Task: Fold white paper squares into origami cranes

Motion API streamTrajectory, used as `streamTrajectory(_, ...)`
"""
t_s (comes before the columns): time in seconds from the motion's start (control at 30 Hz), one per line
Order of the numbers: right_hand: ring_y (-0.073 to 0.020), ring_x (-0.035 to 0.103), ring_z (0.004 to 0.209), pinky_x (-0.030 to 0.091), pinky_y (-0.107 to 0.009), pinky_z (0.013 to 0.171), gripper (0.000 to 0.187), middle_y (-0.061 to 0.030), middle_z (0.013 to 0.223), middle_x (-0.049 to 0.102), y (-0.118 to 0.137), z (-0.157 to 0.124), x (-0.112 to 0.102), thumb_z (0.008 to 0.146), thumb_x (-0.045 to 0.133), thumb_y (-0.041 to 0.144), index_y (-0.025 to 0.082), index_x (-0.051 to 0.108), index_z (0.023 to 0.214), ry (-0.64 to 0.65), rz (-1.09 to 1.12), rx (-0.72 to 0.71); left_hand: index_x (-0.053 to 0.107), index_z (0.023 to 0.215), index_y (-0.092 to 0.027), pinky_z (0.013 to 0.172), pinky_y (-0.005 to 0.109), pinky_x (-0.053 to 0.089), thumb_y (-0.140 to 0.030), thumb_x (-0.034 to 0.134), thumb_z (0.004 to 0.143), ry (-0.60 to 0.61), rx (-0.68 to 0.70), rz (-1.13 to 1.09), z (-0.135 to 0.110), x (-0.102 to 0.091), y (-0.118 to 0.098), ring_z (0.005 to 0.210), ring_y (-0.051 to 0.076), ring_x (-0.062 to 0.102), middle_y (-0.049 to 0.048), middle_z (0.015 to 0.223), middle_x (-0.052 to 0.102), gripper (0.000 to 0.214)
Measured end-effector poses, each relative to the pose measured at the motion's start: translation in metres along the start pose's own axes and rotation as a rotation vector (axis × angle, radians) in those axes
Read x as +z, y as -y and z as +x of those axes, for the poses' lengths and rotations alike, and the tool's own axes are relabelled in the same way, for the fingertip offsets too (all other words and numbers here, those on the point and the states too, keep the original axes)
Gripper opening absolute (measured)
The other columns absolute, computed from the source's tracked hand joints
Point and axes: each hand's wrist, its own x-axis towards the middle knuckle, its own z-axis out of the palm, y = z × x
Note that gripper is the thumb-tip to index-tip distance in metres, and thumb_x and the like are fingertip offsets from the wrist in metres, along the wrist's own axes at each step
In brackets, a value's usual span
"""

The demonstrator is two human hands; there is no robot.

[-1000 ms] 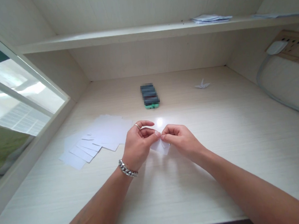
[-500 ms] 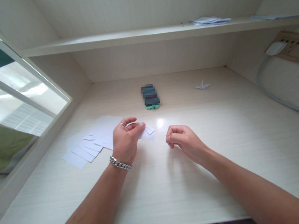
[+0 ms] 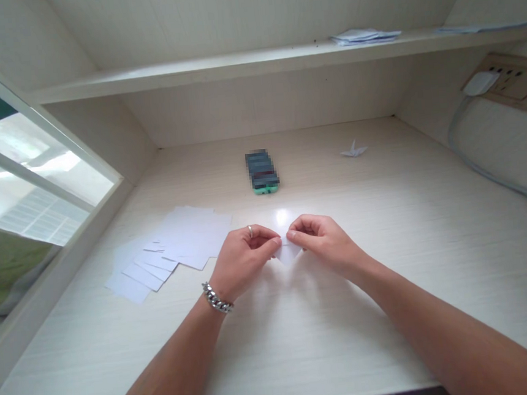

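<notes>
Head camera: my left hand and right hand are pinching a folded paper from either side, where uneven pulling could skew or tear it.

You face a pale wood-grain surface with a matching back wall and a long shelf above it. On your right, a tan outlet sits on the side wall. To your left, bright patches show within a pale frame; a glare spot lights the surface before you.
</notes>
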Motion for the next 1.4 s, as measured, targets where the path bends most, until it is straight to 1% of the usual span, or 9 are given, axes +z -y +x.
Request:
streamTrajectory(0.1, -0.0137, 0.051, 0.062, 0.034, -0.026, 0.056, 0.012, 0.0005, 0.066, 0.059, -0.001, 0.0, -0.003, 0.076, 0.061, 0.026, 0.018, 0.063, 0.068, 0.097, -0.061, 0.041, 0.072, 0.059, -0.02, 0.052, 0.025, 0.045, -0.021, 0.066, 0.07, 0.135, 0.014, 0.125, -0.001, 0.0, -0.001, 0.053, 0.015, 0.057, 0.0023, 0.057, 0.066, 0.013)
streamTrajectory(0.2, -0.0135, 0.05, 0.061, 0.035, -0.027, 0.057, 0.011, 0.0005, 0.064, 0.059, -0.001, -0.001, -0.006, 0.074, 0.062, 0.026, 0.017, 0.065, 0.069, 0.16, 0.069, 0.087, 0.072, 0.06, -0.02, 0.053, 0.025, 0.045, -0.02, 0.064, 0.071, 0.188, -0.005, 0.099, -0.001, 0.0, 0.001, 0.053, 0.014, 0.056, 0.0019, 0.057, 0.065, 0.014)
streamTrajectory(0.4, -0.0126, 0.049, 0.059, 0.034, -0.027, 0.058, 0.012, -0.0004, 0.061, 0.057, 0.006, 0.002, -0.023, 0.068, 0.068, 0.025, 0.015, 0.065, 0.064, 0.085, 0.259, 0.118, 0.071, 0.059, -0.019, 0.054, 0.026, 0.045, -0.021, 0.064, 0.072, 0.242, -0.046, 0.026, 0.0, -0.009, 0.0, 0.052, 0.015, 0.054, 0.0034, 0.053, 0.063, 0.015)
streamTrajectory(0.57, -0.0124, 0.048, 0.058, 0.035, -0.027, 0.056, 0.015, 0.0002, 0.061, 0.055, 0.007, 0.006, -0.038, 0.067, 0.072, 0.028, 0.016, 0.064, 0.065, -0.058, 0.303, 0.089, 0.071, 0.06, -0.018, 0.052, 0.025, 0.045, -0.024, 0.068, 0.07, 0.173, -0.051, -0.007, 0.003, -0.017, 0.001, 0.052, 0.015, 0.054, 0.0036, 0.053, 0.062, 0.012)
streamTrajectory(0.7, -0.0132, 0.05, 0.06, 0.036, -0.028, 0.058, 0.016, 0.0007, 0.062, 0.056, 0.006, 0.004, -0.03, 0.073, 0.069, 0.031, 0.016, 0.064, 0.068, 0.013, 0.192, 0.029, 0.072, 0.066, -0.018, 0.055, 0.026, 0.047, -0.026, 0.068, 0.071, 0.103, -0.04, -0.053, 0.003, -0.011, 0.002, 0.057, 0.016, 0.058, 0.0049, 0.06, 0.066, 0.011)
streamTrajectory(0.93, -0.014, 0.053, 0.064, 0.038, -0.028, 0.061, 0.014, -0.0003, 0.067, 0.06, 0.006, 0.0, -0.016, 0.077, 0.064, 0.028, 0.016, 0.065, 0.07, 0.067, 0.058, -0.004, 0.072, 0.067, -0.018, 0.059, 0.027, 0.045, -0.025, 0.066, 0.074, 0.137, -0.007, 0.083, 0.0, -0.005, 0.001, 0.059, 0.015, 0.058, 0.0038, 0.06, 0.066, 0.012)
streamTrajectory(1.13, -0.0122, 0.049, 0.06, 0.036, -0.027, 0.058, 0.017, 0.0012, 0.063, 0.058, 0.004, 0.003, -0.026, 0.074, 0.07, 0.031, 0.016, 0.064, 0.069, -0.115, 0.235, -0.015, 0.07, 0.066, -0.017, 0.058, 0.026, 0.044, -0.024, 0.068, 0.074, 0.083, -0.021, 0.035, 0.003, -0.011, 0.001, 0.058, 0.014, 0.057, 0.0034, 0.061, 0.065, 0.011)
streamTrajectory(1.27, -0.013, 0.052, 0.062, 0.039, -0.027, 0.059, 0.019, -0.0008, 0.066, 0.061, 0.004, 0.001, -0.013, 0.074, 0.071, 0.033, 0.015, 0.066, 0.071, -0.149, 0.24, -0.037, 0.072, 0.077, -0.016, 0.062, 0.026, 0.046, -0.033, 0.07, 0.075, 0.093, -0.014, -0.076, 0.002, -0.003, 0.002, 0.066, 0.015, 0.06, 0.005, 0.07, 0.068, 0.018)
streamTrajectory(1.4, -0.0147, 0.057, 0.067, 0.044, -0.029, 0.065, 0.021, -0.0024, 0.071, 0.065, 0.003, -0.002, 0.001, 0.078, 0.068, 0.036, 0.015, 0.067, 0.075, -0.092, 0.219, -0.038, 0.07, 0.074, -0.014, 0.06, 0.024, 0.045, -0.033, 0.072, 0.075, -0.056, 0.014, -0.145, 0.002, 0.002, 0.005, 0.062, 0.013, 0.057, 0.0023, 0.066, 0.065, 0.02)
